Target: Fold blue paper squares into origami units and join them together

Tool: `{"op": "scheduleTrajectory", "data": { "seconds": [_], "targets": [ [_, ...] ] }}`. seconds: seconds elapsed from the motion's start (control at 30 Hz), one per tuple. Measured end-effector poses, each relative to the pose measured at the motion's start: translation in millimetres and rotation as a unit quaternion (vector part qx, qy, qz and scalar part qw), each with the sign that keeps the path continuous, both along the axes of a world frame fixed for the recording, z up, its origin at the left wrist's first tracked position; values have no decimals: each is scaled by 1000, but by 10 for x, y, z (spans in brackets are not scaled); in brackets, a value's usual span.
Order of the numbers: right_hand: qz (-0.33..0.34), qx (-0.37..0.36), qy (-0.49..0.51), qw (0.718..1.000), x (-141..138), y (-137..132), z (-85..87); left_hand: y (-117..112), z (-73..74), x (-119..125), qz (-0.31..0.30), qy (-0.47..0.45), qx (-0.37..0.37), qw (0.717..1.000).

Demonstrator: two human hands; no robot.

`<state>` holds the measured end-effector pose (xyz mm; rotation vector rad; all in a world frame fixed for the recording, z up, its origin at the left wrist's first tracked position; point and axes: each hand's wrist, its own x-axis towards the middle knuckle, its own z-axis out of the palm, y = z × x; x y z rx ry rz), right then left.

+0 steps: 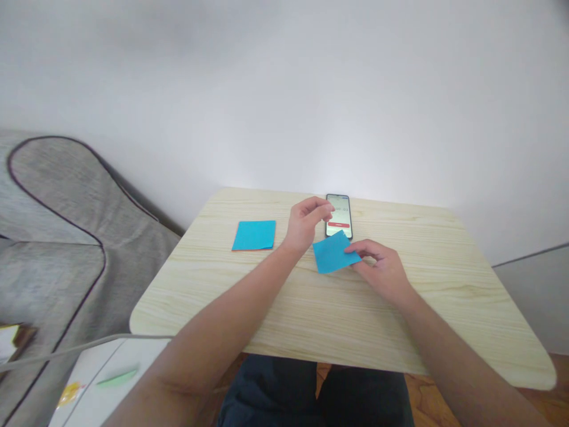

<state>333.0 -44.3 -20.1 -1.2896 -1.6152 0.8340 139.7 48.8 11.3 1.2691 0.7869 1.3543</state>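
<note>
Nothing I can read for certain. Phone (pixel 339 217) at far middle: blurred digits (pixel 343 209) on pale screen (pixel 340 217), red bar (pixel 338 225) below with lettering too small for me.

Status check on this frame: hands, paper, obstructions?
Right hand pinching blue sheet. Left hand curled, nothing visible in it. Phone just beyond sheet, partly hidden by left hand.

Soft, diffuse light brightens the wall (pixel 338 136) we see above the table (pixel 333 320); grey shade smudges the upper left, wide-angle distortion stretches the edges, and blur softens the sofa (pixel 57 190).
</note>
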Motion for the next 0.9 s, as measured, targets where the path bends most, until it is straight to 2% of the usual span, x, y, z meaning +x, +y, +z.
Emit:
{"op": "scheduleTrajectory", "data": {
  "seconds": [0.2, 0.33, 0.4, 0.47, 0.53, 0.57, 0.63, 0.7, 0.8, 0.9],
  "targets": [
    [93, -50, -52, 993, -44, -13, -21, 218, 364, 426, -22, -33, 53, 998],
    [118, -36, -95, 988, -49, -52, 38, 385, 624, 686, -7, -47, 78, 996],
    [119, -22, -117, 986, -53, -94, 70, 383, 717, 771, -25, -22, 115, 993],
    [115, -12, -129, 985, -51, -149, 78, 292, 743, 789, -49, 8, 131, 990],
    [110, -6, -131, 985, -38, -209, 57, 132, 685, 724, -68, 51, 135, 987],
    [108, -3, -129, 986, -27, -237, 38, 39, 627, 664, -72, 108, 146, 981],
    [104, 4, -128, 986, 1, -284, -3, -138, 466, 505, -61, 202, 156, 965],
    [102, 13, -131, 986, 30, -314, -38, -274, 272, 328, -26, 276, 147, 949],
    [103, 28, -138, 985, 60, -331, -63, -376, -14, 99, -1, 307, 138, 942],
    [103, 39, -149, 983, 59, -339, -67, -394, -208, -58, 8, 324, 147, 935]
  ]
}}
